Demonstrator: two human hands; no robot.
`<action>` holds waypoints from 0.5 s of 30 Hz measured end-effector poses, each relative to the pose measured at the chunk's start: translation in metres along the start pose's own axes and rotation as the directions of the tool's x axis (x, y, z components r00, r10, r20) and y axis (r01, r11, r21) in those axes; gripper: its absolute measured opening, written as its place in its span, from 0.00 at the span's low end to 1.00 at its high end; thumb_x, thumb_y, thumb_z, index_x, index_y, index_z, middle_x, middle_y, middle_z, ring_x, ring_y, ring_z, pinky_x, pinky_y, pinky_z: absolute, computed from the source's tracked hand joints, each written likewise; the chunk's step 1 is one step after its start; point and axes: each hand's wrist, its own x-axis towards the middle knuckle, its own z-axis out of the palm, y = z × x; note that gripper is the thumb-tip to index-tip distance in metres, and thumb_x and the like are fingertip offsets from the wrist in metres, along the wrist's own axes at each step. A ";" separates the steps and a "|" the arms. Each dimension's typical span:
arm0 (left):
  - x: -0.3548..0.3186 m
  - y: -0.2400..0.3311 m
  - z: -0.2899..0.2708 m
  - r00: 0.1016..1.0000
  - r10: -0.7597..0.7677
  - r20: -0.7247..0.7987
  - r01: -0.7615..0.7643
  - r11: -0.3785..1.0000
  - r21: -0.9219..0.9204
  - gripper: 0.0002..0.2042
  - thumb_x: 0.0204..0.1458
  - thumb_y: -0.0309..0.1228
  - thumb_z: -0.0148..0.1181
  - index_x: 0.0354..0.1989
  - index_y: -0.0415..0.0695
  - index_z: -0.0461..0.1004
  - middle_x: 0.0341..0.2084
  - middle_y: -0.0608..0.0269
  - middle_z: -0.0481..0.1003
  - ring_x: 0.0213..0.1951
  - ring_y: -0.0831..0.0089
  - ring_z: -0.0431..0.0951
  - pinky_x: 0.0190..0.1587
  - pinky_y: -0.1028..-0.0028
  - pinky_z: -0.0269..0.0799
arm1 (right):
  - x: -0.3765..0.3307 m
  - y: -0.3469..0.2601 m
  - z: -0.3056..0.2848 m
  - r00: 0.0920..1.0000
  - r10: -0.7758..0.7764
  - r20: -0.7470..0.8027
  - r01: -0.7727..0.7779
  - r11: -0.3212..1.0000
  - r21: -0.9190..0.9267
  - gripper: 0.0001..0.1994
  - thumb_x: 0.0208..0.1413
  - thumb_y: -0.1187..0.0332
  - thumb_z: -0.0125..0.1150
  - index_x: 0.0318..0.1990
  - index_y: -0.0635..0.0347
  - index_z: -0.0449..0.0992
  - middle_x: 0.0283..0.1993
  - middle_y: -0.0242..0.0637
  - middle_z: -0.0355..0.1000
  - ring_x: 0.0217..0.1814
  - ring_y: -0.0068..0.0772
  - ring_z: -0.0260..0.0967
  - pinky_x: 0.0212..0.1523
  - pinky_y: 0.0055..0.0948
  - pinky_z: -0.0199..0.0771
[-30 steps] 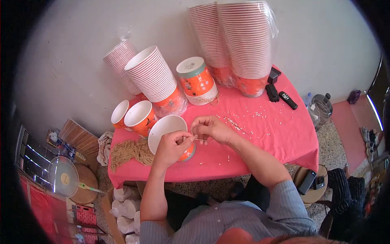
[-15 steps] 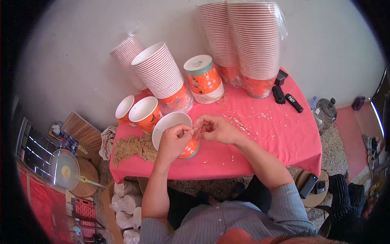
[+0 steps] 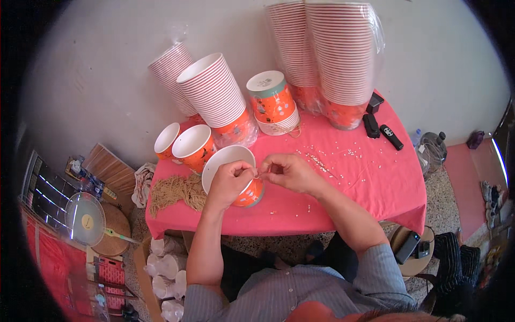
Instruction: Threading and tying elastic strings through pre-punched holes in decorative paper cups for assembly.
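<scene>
An orange paper bucket [image 3: 232,174] with a white inside lies tilted on the pink tablecloth [image 3: 343,182]. My left hand [image 3: 228,182] grips its rim, thumb and fingers pinched at the edge. My right hand [image 3: 287,172] is just right of the rim, its fingertips pinched on a thin string or wire [image 3: 258,173] that meets the left fingers. A pile of tan strings [image 3: 177,191] lies at the table's left end. Two more open orange buckets [image 3: 185,144] stand behind the held one.
Tall stacks of nested red-and-white buckets [image 3: 214,94] and wrapped stacks [image 3: 332,53] stand along the wall; a capped stack [image 3: 272,102] is between them. Small white bits [image 3: 327,161] are scattered on the cloth. Black remotes [image 3: 380,129] lie at right. A fan [image 3: 86,220] sits on the floor at left.
Both hands stay at the bucket's rim; the fingers have shifted slightly as they work the string. The view has moved a little.
</scene>
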 end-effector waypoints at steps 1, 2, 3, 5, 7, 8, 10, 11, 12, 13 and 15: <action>0.000 0.000 0.000 1.000 0.000 -0.003 0.000 1.000 0.001 0.06 0.65 0.26 0.64 0.40 0.37 0.84 0.32 0.73 0.81 0.35 0.87 0.77 0.38 0.81 0.71 | 0.000 -0.001 0.000 0.999 -0.047 0.004 0.047 0.998 -0.049 0.07 0.61 0.77 0.71 0.44 0.61 0.80 0.34 0.31 0.80 0.35 0.21 0.76 0.38 0.30 0.79; 0.000 -0.001 0.000 1.000 -0.007 0.001 0.007 1.000 -0.010 0.06 0.65 0.26 0.64 0.40 0.37 0.84 0.32 0.74 0.81 0.35 0.87 0.76 0.37 0.81 0.70 | -0.001 -0.002 0.000 0.996 -0.092 0.008 0.092 0.991 -0.098 0.07 0.61 0.77 0.71 0.45 0.61 0.81 0.34 0.32 0.81 0.36 0.21 0.77 0.39 0.30 0.81; 0.000 -0.002 0.001 1.000 -0.014 0.004 0.014 1.000 -0.021 0.06 0.65 0.26 0.64 0.40 0.37 0.84 0.32 0.74 0.80 0.34 0.88 0.75 0.37 0.81 0.69 | 0.000 -0.002 0.000 0.996 -0.091 0.008 0.092 0.991 -0.098 0.07 0.61 0.77 0.71 0.45 0.61 0.81 0.34 0.32 0.81 0.36 0.21 0.77 0.39 0.30 0.81; -0.001 0.003 -0.001 0.999 -0.029 0.027 0.030 0.999 -0.014 0.06 0.65 0.26 0.64 0.41 0.36 0.84 0.33 0.72 0.82 0.36 0.86 0.77 0.39 0.80 0.72 | 0.000 -0.003 -0.001 1.000 -0.026 -0.016 0.024 0.996 -0.090 0.10 0.61 0.77 0.72 0.49 0.61 0.83 0.38 0.36 0.84 0.39 0.23 0.82 0.43 0.31 0.84; -0.001 0.003 -0.002 0.998 -0.044 0.053 0.045 0.999 -0.009 0.07 0.65 0.27 0.65 0.41 0.35 0.84 0.34 0.69 0.83 0.37 0.85 0.79 0.42 0.79 0.74 | -0.001 -0.002 -0.002 1.000 -0.023 -0.014 0.022 0.995 -0.100 0.11 0.61 0.76 0.72 0.50 0.60 0.83 0.39 0.37 0.85 0.41 0.25 0.83 0.44 0.32 0.84; -0.002 0.002 -0.003 0.997 -0.049 0.066 0.051 0.999 -0.017 0.07 0.65 0.27 0.65 0.41 0.35 0.84 0.34 0.69 0.83 0.38 0.85 0.79 0.42 0.79 0.75 | 0.000 -0.002 -0.002 1.000 -0.026 -0.007 0.025 0.994 -0.107 0.11 0.61 0.76 0.72 0.51 0.60 0.84 0.41 0.39 0.86 0.42 0.27 0.84 0.45 0.33 0.85; -0.002 0.002 -0.004 0.995 -0.054 0.079 0.056 0.998 -0.026 0.07 0.65 0.27 0.65 0.41 0.35 0.84 0.35 0.68 0.83 0.38 0.84 0.79 0.43 0.79 0.75 | 0.000 0.000 -0.001 0.999 -0.045 -0.012 0.044 0.994 -0.102 0.11 0.60 0.75 0.73 0.50 0.59 0.84 0.40 0.39 0.86 0.41 0.27 0.85 0.44 0.33 0.85; -0.002 0.002 -0.004 0.995 -0.056 0.081 0.057 0.998 -0.017 0.07 0.65 0.27 0.65 0.41 0.35 0.84 0.35 0.68 0.83 0.38 0.84 0.79 0.43 0.79 0.75 | 0.001 0.000 -0.001 0.998 -0.063 -0.016 0.061 0.993 -0.098 0.11 0.60 0.75 0.73 0.50 0.59 0.85 0.40 0.39 0.86 0.40 0.28 0.85 0.43 0.33 0.85; -0.002 0.001 -0.005 0.995 -0.057 0.082 0.058 0.998 -0.008 0.07 0.65 0.27 0.65 0.41 0.35 0.84 0.35 0.68 0.83 0.38 0.84 0.79 0.43 0.79 0.75 | 0.001 0.000 0.000 0.998 -0.063 -0.015 0.061 0.993 -0.098 0.11 0.60 0.75 0.73 0.50 0.59 0.85 0.40 0.39 0.86 0.40 0.28 0.85 0.43 0.33 0.85; -0.002 0.001 -0.005 0.995 -0.057 0.081 0.058 0.998 -0.008 0.07 0.65 0.27 0.65 0.41 0.35 0.84 0.35 0.68 0.83 0.38 0.84 0.79 0.43 0.79 0.75 | 0.001 0.000 0.000 0.998 -0.063 -0.017 0.060 0.991 -0.117 0.11 0.60 0.75 0.73 0.50 0.58 0.85 0.39 0.39 0.86 0.39 0.29 0.85 0.43 0.33 0.85; -0.001 0.000 -0.004 0.995 -0.062 0.074 0.065 0.997 -0.034 0.07 0.65 0.27 0.65 0.41 0.35 0.84 0.35 0.68 0.83 0.38 0.84 0.79 0.43 0.79 0.75 | 0.001 -0.001 0.000 0.998 -0.062 -0.017 0.059 0.989 -0.135 0.10 0.61 0.74 0.73 0.49 0.58 0.86 0.39 0.39 0.86 0.39 0.29 0.85 0.43 0.33 0.85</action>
